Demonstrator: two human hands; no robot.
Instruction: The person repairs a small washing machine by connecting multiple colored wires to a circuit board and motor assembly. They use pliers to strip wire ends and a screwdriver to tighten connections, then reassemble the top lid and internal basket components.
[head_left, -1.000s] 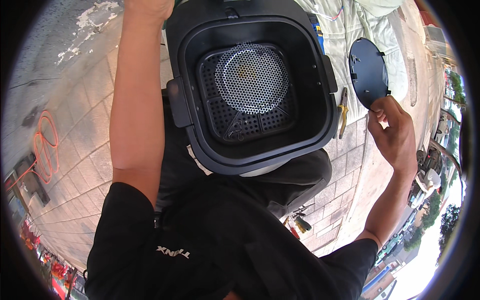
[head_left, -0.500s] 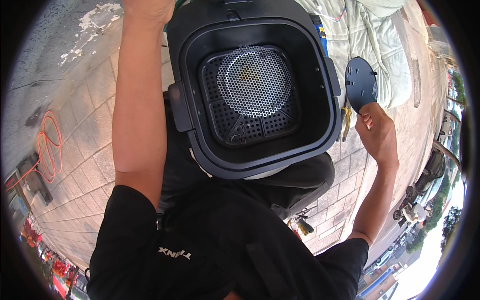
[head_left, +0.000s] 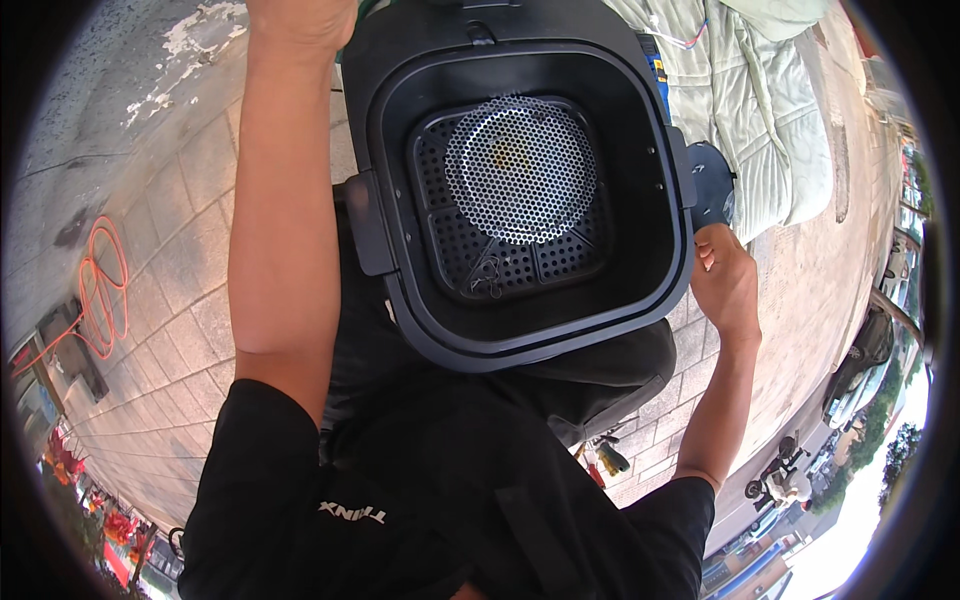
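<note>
On my lap rests a black air fryer basket, square with rounded corners. Inside it, a round perforated metal screen with a brownish patch lies on the slotted bottom. Near the basket's front inner wall sit a few small metal bits, too small to name. My right hand is closed on the lower edge of a thin dark round plate, beside the basket's right side; the basket's side tab hides part of the plate. My left hand is at the top edge beyond the basket's far left corner, its fingers cut off or hidden.
A pale quilted cloth lies on the paving at the right, with a blue and yellow object beside the basket. Hand tools lie by my right knee. An orange cord is coiled at the left. Parked vehicles stand far right.
My right hand has brought the round plate left, closer to the basket, and part of it has gone behind the side tab. The basket sits slightly farther right and lower in view.
</note>
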